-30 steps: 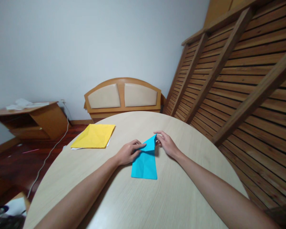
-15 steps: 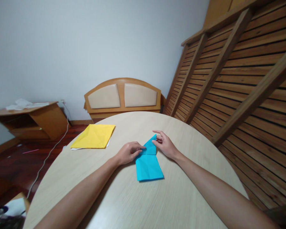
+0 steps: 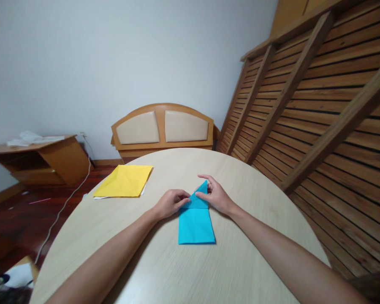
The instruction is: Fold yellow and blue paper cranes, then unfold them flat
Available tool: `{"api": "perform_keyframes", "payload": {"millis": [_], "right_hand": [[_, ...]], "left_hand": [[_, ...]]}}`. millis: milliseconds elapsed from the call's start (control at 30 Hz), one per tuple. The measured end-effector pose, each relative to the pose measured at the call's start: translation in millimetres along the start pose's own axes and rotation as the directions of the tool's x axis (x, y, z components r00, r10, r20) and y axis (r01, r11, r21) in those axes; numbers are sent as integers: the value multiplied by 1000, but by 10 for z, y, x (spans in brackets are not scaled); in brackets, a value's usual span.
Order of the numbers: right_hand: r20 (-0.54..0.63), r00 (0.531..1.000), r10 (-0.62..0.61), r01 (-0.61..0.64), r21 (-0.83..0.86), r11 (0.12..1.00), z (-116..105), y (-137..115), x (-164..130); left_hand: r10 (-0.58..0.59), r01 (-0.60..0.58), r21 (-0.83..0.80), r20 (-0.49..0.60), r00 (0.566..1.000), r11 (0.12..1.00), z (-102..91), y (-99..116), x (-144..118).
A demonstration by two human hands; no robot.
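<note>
A round, pale wooden table (image 3: 228, 270) fills the lower frame; all positions below are referred to it. Beyond its far edge a wooden headboard (image 3: 162, 128) is seen against the wall, a slatted wooden frame (image 3: 319, 97) leans to its right, and a low wooden desk (image 3: 41, 158) stands to its left, past a white cable (image 3: 65, 204) on the floor.

On the table's far-left part a yellow sheet (image 3: 124, 180) lies flat, well apart from the work. Near the table's centre lies the blue paper (image 3: 195, 219), folded into a narrow body with a pointed far end.

Step in hand, as judged: a crease is being set at the pointed end. The left hand (image 3: 169, 203) is pinched on the paper's left corner, fingertips pressed down. The right hand (image 3: 215, 195) rests on the right slope of the point, thumb on the fold, forefinger extended and the other fingers loosely curled; nothing is enclosed by it.

The next move is judged to call for firm pressure along the fold line while the near end is kept from pivoting, since it lies unweighted.

Open table is available on all sides of the paper; the table's right edge is nearest, and the near edge is crossed by both forearms.
</note>
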State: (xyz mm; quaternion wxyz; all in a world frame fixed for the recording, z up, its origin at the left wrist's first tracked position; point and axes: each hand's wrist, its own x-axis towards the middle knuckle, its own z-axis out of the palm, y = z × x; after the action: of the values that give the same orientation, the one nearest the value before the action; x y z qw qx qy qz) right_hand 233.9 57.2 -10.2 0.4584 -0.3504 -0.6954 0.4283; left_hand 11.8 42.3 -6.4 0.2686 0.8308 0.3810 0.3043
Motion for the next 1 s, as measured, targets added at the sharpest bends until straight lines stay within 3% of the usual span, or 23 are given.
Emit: {"api": "perform_keyframes", "payload": {"millis": [200, 333, 533, 667, 1000], "right_hand": [[11, 1000, -19, 19, -19, 1000, 7, -35, 20], [-66, 997, -31, 32, 20, 999, -46, -27, 79], [-34, 999, 38, -33, 132, 991, -48, 32, 67], [14, 999, 51, -52, 117, 992, 23, 8, 23], [-37, 993, 109, -104, 123, 987, -71, -21, 60]], "left_hand": [[29, -32, 55, 44, 999, 998, 6, 6, 9], [43, -48, 63, 86, 995, 997, 15, -6, 11], [0, 0, -4, 21, 1000, 1000, -2, 20, 11], [8, -8, -1, 10, 1000, 1000, -6, 32, 8], [-35, 35, -14, 9, 999, 999, -4, 38, 14]]}}
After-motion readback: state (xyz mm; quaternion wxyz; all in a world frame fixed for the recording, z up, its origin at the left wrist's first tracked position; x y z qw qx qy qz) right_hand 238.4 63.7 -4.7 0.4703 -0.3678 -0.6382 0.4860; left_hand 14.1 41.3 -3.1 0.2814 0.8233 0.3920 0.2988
